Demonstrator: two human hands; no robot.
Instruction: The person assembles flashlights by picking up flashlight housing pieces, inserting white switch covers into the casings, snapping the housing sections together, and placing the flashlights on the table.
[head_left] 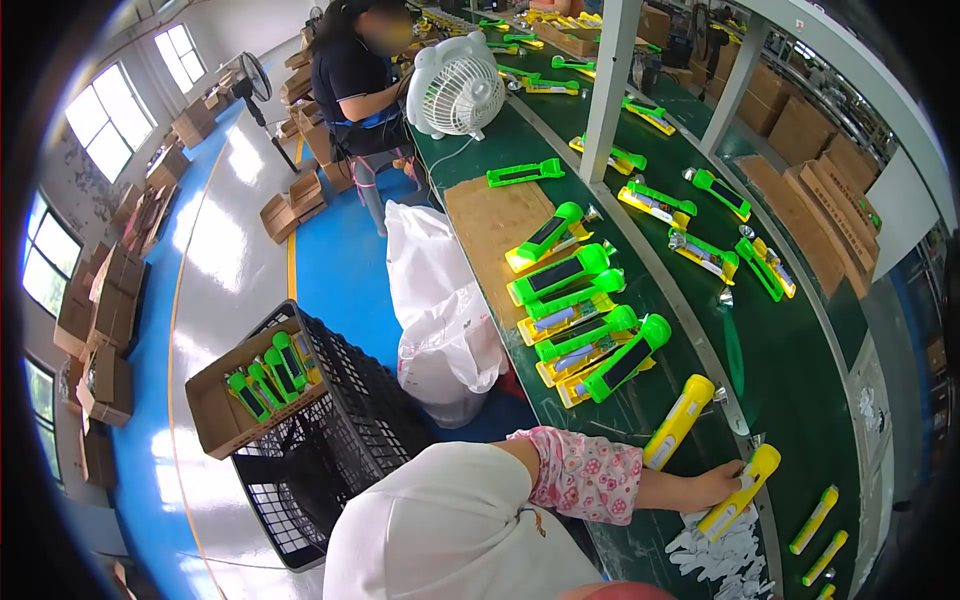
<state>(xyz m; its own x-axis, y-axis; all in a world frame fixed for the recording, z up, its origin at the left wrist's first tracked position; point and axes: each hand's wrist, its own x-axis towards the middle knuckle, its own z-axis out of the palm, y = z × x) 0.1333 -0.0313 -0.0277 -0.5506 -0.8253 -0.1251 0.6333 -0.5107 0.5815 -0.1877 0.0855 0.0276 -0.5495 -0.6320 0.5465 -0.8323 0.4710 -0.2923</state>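
My left hand (715, 487), below a pink floral sleeve, is closed around the side of a yellow flashlight (728, 512) with a pale label on its body. The flashlight lies tilted over the bench, its wide head pointing up and right. Just left of it rests a second yellow flashlight (680, 420). A heap of white paper-like scraps (722, 558) is spread beneath and below my hand. My right hand is out of view. Part of a white cap (440, 520) fills the bottom of the view.
Green flashlights with dark panels (565, 275) lie in a row on cardboard (500, 215). More cross the green bench (640, 270) past a metal post (608, 90). A white fan (458, 88) stands near a seated person (355, 80). A black crate (340, 400) holds a box of flashlights.
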